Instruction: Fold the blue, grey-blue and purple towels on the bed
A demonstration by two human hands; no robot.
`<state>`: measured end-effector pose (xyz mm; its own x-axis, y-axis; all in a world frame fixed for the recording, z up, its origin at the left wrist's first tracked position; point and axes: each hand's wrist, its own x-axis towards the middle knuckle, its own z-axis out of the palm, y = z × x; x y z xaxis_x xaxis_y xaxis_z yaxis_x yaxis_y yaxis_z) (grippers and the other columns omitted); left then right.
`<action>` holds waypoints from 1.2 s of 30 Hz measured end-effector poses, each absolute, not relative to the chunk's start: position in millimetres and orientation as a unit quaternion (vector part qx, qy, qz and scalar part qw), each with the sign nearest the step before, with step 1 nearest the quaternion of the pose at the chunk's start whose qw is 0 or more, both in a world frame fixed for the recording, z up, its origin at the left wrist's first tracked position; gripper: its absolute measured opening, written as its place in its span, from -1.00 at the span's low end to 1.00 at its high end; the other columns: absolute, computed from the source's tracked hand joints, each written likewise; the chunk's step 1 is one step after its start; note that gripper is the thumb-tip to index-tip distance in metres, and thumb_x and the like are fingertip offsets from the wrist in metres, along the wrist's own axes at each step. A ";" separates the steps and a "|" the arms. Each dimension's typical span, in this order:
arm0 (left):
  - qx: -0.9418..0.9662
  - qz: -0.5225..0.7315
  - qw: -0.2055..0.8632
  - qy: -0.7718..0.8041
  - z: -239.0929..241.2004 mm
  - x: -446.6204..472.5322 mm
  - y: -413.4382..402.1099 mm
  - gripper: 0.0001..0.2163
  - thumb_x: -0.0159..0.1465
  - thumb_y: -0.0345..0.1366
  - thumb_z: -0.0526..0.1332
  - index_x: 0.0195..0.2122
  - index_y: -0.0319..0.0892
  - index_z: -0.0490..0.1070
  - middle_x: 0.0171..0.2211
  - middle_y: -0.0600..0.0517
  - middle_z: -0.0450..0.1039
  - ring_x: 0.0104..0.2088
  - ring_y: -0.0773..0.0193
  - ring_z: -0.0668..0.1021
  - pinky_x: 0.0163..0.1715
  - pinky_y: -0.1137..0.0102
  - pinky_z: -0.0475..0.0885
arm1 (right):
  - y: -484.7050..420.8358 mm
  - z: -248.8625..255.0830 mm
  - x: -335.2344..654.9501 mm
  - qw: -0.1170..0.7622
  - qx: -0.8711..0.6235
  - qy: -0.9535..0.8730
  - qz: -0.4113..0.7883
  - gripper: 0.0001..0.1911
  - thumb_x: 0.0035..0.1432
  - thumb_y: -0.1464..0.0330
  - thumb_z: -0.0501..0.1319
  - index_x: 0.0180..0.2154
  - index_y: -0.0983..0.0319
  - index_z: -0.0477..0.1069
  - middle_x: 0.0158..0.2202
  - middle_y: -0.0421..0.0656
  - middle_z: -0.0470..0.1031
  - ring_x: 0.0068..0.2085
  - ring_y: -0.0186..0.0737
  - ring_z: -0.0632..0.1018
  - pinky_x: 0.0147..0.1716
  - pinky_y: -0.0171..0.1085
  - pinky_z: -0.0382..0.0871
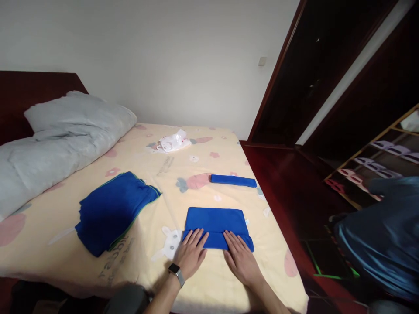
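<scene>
Blue cloth (218, 218): I am seeing it lying flat on the bed (212, 288), low and just right of centre in the frame, with a band along its near edge doubling over.
Left hand (194, 253): it is resting open, palm down, its fingers lying across the left part of that band and gripping nothing.
Right hand (240, 256): it is matching this towards the band's right end, fingers extended and slightly fanning, also gripping nothing.
Hand spacing: I am judging that the two are resting apart so the fold is being held down evenly (one hand alone would probably be letting an end lift).
Folded strip (233, 180): it is lying beyond the cloth, right of the frame's centre and touching neither hand; I am guessing this spot is sparing it from being disturbed.
Cloth pile (114, 211): blue layers with green edging are overlapping loosely at the lower left, seemingly within the left hand's reach.
White bag (173, 141): it is sitting crumpled at upper centre, well apart from both hands, probably out of their way.
</scene>
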<state>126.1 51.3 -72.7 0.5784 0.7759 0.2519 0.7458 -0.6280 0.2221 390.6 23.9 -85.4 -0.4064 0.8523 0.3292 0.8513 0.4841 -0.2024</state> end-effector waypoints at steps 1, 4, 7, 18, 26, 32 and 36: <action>0.885 0.166 0.048 0.432 -72.9 123.9 51.7 -0.45 0.48 -0.16 0.00 0.46 0.02 -0.12 0.40 -0.01 0.11 0.37 0.11 0.24 0.36 0.06 0.15 | 24.5 -86.2 396.2 0.195 -0.510 -0.838 -0.001 -0.31 0.40 0.25 0.02 0.44 0.13 -0.18 0.40 -0.10 0.12 0.36 -0.06 0.24 0.34 -0.01 0.16; 0.883 0.166 0.050 0.435 -72.3 116.6 51.7 -0.45 0.48 -0.15 0.01 0.46 0.03 -0.11 0.40 -0.01 0.13 0.37 0.10 0.24 0.35 0.05 0.16 | 24.6 -89.8 414.5 0.180 -0.511 -0.841 -0.003 -0.31 0.39 0.31 0.01 0.44 0.15 -0.19 0.41 -0.08 0.10 0.37 -0.03 0.23 0.33 0.02 0.18; 0.885 0.159 0.052 0.436 -72.6 105.9 52.2 -0.45 0.48 -0.17 0.01 0.45 0.03 -0.11 0.41 0.00 0.11 0.37 0.10 0.23 0.36 0.04 0.15 | 23.3 -94.8 434.6 0.161 -0.518 -0.840 0.010 -0.30 0.36 0.35 -0.01 0.45 0.16 -0.19 0.42 -0.08 0.07 0.38 -0.02 0.20 0.33 0.05 0.19; 0.836 0.211 0.204 0.463 -62.0 81.4 70.3 -0.38 0.15 -0.56 0.10 0.24 0.03 0.31 0.28 0.06 0.35 0.28 0.18 0.39 0.31 0.13 0.29 | 28.5 -101.8 459.8 0.253 -0.601 -0.755 0.069 -0.46 0.25 0.33 0.09 0.26 0.10 0.29 0.21 -0.06 0.42 0.19 0.05 0.45 0.17 0.05 0.40; 0.694 0.304 0.376 0.534 -55.3 81.1 83.9 -0.76 0.29 -0.27 0.18 -0.02 -0.03 0.46 0.03 -0.02 0.52 -0.03 0.17 0.58 -0.12 0.37 0.53 | 48.2 -84.9 472.1 0.341 -0.638 -0.610 0.323 -0.56 0.25 0.06 0.16 0.05 0.14 0.40 0.01 -0.08 0.59 -0.02 -0.03 0.59 -0.02 -0.15 0.49; 0.624 0.395 0.364 0.568 -73.6 87.8 101.9 -0.65 0.35 -0.01 0.14 0.03 -0.12 0.35 -0.20 -0.02 0.53 -0.20 0.18 0.59 -0.14 0.31 0.51 | 67.5 -84.7 469.0 0.367 -0.673 -0.537 0.351 -0.51 0.22 -0.05 0.15 -0.04 0.16 0.50 -0.03 -0.08 0.62 -0.01 0.02 0.59 -0.01 -0.15 0.47; 0.615 0.407 0.360 0.571 -77.9 93.5 109.4 -0.63 0.38 0.02 0.10 0.07 -0.10 0.29 -0.23 0.00 0.52 -0.19 0.18 0.60 -0.13 0.30 0.50 | 75.1 -89.3 464.7 0.341 -0.708 -0.542 0.297 -0.44 0.24 -0.08 0.08 0.00 0.17 0.50 -0.03 -0.04 0.61 -0.01 0.05 0.58 0.01 -0.10 0.44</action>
<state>93.5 109.4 -77.9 0.0158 0.9959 0.0892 0.4093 -0.0878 0.9082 464.7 75.1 -89.3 0.2366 0.9703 -0.0511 0.5653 -0.1802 -0.8050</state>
